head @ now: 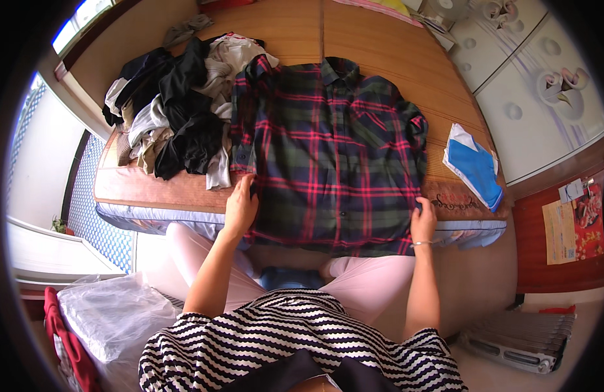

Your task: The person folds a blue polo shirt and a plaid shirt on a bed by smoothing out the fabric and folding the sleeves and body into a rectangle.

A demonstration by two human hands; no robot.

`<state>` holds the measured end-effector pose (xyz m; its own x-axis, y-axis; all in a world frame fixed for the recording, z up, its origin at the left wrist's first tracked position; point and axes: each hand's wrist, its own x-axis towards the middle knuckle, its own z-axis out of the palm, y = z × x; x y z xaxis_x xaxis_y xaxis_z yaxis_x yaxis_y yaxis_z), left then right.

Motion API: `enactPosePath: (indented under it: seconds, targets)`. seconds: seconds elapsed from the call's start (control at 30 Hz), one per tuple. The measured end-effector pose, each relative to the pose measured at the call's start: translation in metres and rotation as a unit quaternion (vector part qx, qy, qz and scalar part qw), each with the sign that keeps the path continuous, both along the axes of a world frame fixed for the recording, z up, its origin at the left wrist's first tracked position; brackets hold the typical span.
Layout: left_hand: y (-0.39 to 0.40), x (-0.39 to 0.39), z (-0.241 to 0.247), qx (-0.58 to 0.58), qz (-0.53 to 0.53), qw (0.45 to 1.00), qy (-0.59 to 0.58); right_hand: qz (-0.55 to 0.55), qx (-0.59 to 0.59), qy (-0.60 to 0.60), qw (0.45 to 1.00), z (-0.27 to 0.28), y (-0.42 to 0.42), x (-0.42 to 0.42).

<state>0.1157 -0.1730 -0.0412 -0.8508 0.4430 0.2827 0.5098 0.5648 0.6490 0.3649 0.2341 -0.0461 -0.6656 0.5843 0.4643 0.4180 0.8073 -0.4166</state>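
A plaid button-up shirt in dark green, navy and red (331, 157) lies spread front side up on a mat-covered bed, collar away from me, its hem hanging over the bed's near edge. My left hand (242, 206) grips the shirt's left edge near a cuff, thumb on top. On the opposite side edge, my right hand (423, 220) pinches the cloth close to the hem. The sleeve on the left lies along the body of the shirt; the one on the right is bent, its lower part hidden.
A heap of dark, white and beige clothes (184, 108) touches the shirt's left side. Right of it lies a folded blue and white cloth item (472, 166). Clear plastic sheeting (118, 313) is at lower left, a grey oil-filled radiator (520, 338) at lower right.
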Motion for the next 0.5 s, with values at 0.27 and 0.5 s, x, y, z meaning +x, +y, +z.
enactPosePath:
  seconds: [0.27,0.5]
  targets:
    - [0.001,-0.01,0.063,-0.03,-0.083,0.996,-0.009,-0.011,-0.084,-0.004,0.996,0.032,0.04,0.024]
    - [0.158,-0.154,0.086,0.073,-0.173,0.982,0.023,0.161,0.044,0.047,0.985,0.059,0.118,-0.188]
